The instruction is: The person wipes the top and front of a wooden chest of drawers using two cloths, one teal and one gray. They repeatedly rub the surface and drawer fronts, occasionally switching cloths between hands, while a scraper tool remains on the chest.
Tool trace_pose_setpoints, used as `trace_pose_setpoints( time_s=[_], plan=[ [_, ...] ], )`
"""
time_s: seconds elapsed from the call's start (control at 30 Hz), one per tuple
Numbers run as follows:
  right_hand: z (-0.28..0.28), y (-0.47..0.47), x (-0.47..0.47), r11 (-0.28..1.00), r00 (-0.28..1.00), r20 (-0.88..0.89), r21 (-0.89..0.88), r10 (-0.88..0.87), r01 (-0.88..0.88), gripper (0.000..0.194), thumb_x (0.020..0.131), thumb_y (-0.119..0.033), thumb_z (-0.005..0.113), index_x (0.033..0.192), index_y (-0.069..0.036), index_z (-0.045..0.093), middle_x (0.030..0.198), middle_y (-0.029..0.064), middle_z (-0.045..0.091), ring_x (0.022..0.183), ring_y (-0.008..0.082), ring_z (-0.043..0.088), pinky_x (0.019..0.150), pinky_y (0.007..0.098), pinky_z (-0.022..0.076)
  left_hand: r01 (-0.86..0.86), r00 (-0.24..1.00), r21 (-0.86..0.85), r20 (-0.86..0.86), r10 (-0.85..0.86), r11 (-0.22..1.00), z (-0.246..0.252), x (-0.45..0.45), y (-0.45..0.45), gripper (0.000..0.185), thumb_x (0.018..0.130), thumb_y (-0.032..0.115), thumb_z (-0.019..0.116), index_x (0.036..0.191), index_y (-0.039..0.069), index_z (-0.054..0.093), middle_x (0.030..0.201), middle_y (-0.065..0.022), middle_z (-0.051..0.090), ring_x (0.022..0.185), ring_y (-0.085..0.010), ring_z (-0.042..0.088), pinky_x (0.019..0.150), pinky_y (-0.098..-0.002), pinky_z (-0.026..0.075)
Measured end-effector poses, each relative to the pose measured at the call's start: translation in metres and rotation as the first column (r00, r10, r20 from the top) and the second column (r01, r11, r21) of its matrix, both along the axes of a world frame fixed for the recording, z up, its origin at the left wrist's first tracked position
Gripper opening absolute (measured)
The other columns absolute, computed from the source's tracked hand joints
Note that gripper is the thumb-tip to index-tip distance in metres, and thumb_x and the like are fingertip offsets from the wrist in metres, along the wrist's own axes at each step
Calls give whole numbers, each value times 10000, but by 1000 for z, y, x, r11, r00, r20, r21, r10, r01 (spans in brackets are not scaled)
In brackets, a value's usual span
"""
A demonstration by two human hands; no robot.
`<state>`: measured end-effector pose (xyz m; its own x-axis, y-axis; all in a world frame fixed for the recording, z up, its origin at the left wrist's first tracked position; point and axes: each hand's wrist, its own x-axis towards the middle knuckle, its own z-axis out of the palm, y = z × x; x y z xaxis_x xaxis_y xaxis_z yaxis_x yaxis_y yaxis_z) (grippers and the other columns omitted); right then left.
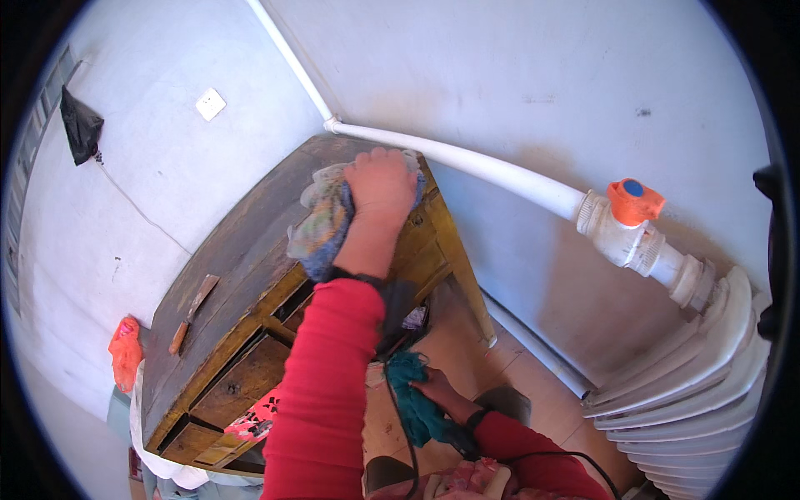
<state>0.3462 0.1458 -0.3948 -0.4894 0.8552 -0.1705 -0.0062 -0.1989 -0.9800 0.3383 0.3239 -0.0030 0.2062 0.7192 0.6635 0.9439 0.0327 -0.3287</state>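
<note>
On the top of an old wooden desk (240,234), my left hand (382,187) presses down a bunched, multicoloured cloth (324,228) near the far right corner. Lower down, beside the desk's front, my right hand (440,392) grips a teal cloth (412,400) that hangs above the tiled floor. A knife (194,314) with a wooden handle lies on the left part of the desktop. Several drawers (240,378) line the desk's front, some with dark gaps above them.
A white pipe (462,156) runs along the wall behind the desk to a valve with an orange handle (634,201). It meets a white ribbed radiator (681,400) on the right. An orange plastic bag (125,354) hangs beyond the desk's left end. A black cable (403,425) dangles in front of me.
</note>
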Motion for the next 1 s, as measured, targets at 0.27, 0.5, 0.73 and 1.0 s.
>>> trace_pose_setpoints(
  time_s=[0.27,0.5,0.73,1.0],
  plan=[
    [-8,2,10,989,997,41,130,-70,64,410,809,-282,705,1163,-78,660,1032,177,705,960,308,688,860,396,525,134,991,-156,-3,-136,979,14,-35,-37,447,736,320,778,1116,134,634,1068,-80,616,1064,-301,562,878,-452,441],
    [-12,-11,-8,997,988,-134,-13,74,-76,394,822,-235,716,1175,-70,659,1048,143,715,976,278,686,896,382,510,76,997,-81,12,-75,994,6,-18,-14,437,727,375,771,1056,114,651,1059,-81,628,1034,-324,575,830,-474,459],
    [-6,-1,-7,1000,1000,12,-22,17,-17,380,815,-226,726,1153,-63,669,1022,145,718,947,280,689,873,386,516,-5,1000,-78,1,5,997,2,23,19,412,737,388,761,1008,102,642,1031,-86,622,1021,-319,586,807,-489,466],
    [-32,11,-8,995,998,0,76,-66,66,367,808,-223,741,1105,-21,667,961,144,716,887,264,692,814,381,535,154,988,-113,45,-149,982,13,-43,-42,372,728,300,771,1020,107,644,1029,-95,617,1026,-324,578,843,-469,463]
  ],
)
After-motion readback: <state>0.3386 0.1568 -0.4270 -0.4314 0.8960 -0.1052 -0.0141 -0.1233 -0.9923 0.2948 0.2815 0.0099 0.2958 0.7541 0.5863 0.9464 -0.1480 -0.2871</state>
